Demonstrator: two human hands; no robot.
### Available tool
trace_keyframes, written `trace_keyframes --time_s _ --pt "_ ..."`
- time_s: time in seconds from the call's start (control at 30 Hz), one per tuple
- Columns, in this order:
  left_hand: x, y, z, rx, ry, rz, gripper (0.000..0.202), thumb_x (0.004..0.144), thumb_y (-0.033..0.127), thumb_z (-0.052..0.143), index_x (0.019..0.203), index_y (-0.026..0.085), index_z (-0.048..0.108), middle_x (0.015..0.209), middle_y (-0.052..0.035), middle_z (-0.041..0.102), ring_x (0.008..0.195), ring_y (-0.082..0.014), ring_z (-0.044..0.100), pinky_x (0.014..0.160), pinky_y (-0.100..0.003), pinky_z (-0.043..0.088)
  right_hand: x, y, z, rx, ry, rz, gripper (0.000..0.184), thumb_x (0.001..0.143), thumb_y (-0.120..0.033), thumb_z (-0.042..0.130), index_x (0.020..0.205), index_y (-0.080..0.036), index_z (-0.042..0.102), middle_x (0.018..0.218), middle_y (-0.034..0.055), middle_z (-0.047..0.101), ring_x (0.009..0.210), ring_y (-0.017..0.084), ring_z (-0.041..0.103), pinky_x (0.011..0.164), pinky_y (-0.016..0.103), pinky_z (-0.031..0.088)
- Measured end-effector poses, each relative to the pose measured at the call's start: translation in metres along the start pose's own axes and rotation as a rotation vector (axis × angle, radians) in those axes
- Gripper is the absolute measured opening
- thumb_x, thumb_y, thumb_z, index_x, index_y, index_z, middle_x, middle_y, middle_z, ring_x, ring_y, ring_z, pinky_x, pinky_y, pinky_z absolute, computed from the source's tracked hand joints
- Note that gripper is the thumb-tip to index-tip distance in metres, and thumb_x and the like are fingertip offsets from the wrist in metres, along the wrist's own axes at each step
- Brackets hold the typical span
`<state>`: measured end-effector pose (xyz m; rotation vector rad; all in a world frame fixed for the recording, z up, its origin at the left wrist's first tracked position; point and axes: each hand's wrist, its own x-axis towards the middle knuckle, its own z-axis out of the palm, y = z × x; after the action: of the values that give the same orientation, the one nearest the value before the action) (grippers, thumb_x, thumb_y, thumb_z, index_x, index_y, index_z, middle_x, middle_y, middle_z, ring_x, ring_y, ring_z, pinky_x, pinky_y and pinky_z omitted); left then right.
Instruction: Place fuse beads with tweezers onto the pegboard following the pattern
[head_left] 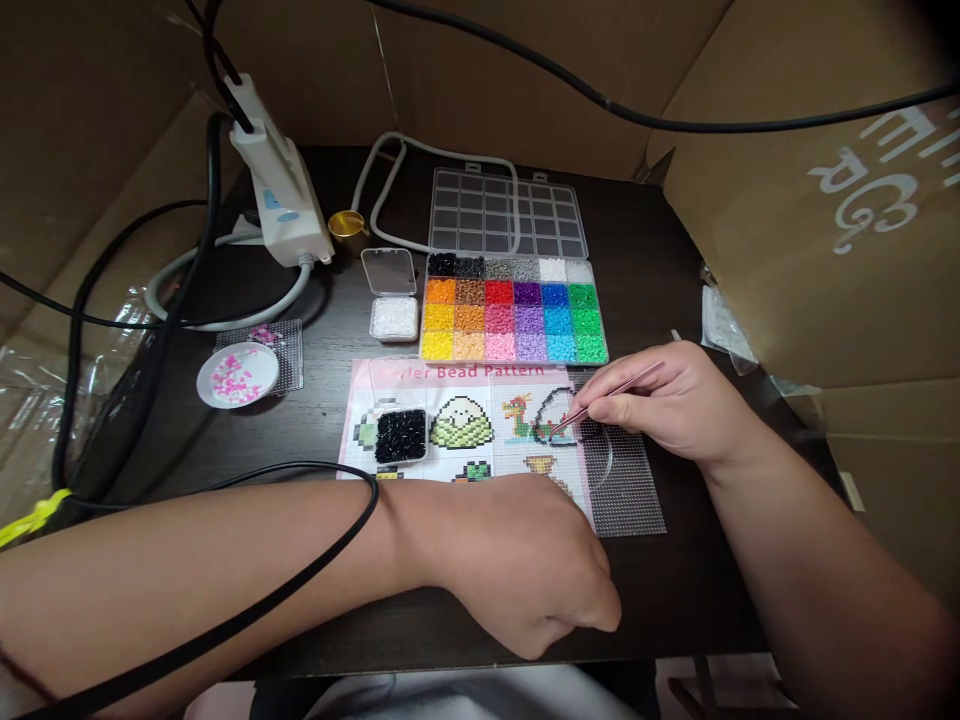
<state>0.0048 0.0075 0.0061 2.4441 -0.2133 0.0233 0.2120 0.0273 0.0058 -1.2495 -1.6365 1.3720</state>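
My right hand [652,400] pinches a pair of pink tweezers [630,381], their tips pointing down and left to an outline of black beads [541,412]. These beads sit over a clear pegboard [637,500] that partly covers a printed bead pattern sheet [457,460]. A dragon picture [516,412] shows at the outline's left. My left hand [532,570] is closed in a fist near the table's front edge, covering the sheet's lower part; its curled fingertips are hidden. Left of the tweezers, an open clear box of black beads [401,436] stands on the sheet.
Behind the sheet lies an open divided case [515,308] of coloured beads. Beside it stand a small box of white beads [394,318] and a white dish [238,376] with pink beads. A power strip [285,190] and cables surround the left side; a black cable [367,510] crosses my left forearm.
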Motion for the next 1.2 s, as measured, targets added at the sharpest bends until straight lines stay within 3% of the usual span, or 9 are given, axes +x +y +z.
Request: trace_keyframes --time_s 0.37,0.57,0.77,1.2 --pt "0.0043 0.0044 -0.0095 0.029 -0.156 -0.057 0.024 0.08 0.016 0.065 0.061 0.022 0.05 0.075 0.0045 0.066 0.072 -0.0146 0.06 0.06 -0.029 0.04 0.0002 0.0012 -0.0004 0.019 -0.016 -0.005 0.008 0.08 -0.035 0.082 0.08 -0.027 0.082 0.079 0.0039 0.081 0.071 0.02 0.077 0.065 0.028 0.064" --pt "0.0022 0.0055 -0.0069 0.064 -0.027 -0.04 0.027 0.075 0.015 0.07 0.058 0.022 0.05 0.069 0.0063 0.065 0.065 -0.0125 0.057 0.053 -0.03 0.036 -0.0002 0.0036 -0.0012 0.028 -0.023 -0.027 0.005 0.08 -0.033 0.081 0.081 -0.028 0.082 0.08 0.0029 0.081 0.071 0.019 0.078 0.064 0.027 0.064" --pt "0.0033 0.0048 -0.0081 0.035 -0.139 -0.057 0.023 0.079 0.016 0.066 0.062 0.021 0.052 0.073 0.0042 0.066 0.069 -0.0138 0.058 0.059 -0.03 0.04 0.0 0.004 -0.0012 0.033 -0.033 -0.041 0.003 0.079 -0.029 0.082 0.082 -0.028 0.083 0.08 0.003 0.081 0.071 0.02 0.078 0.064 0.028 0.064" --pt "0.0021 0.0006 -0.0051 -0.026 -0.093 -0.027 0.028 0.078 0.015 0.063 0.061 0.021 0.042 0.071 0.0026 0.062 0.065 -0.0144 0.053 0.06 -0.031 0.04 -0.0001 0.0022 0.0009 0.022 -0.01 -0.021 0.01 0.077 -0.034 0.083 0.08 -0.025 0.082 0.079 0.0043 0.081 0.07 0.02 0.077 0.063 0.029 0.064"
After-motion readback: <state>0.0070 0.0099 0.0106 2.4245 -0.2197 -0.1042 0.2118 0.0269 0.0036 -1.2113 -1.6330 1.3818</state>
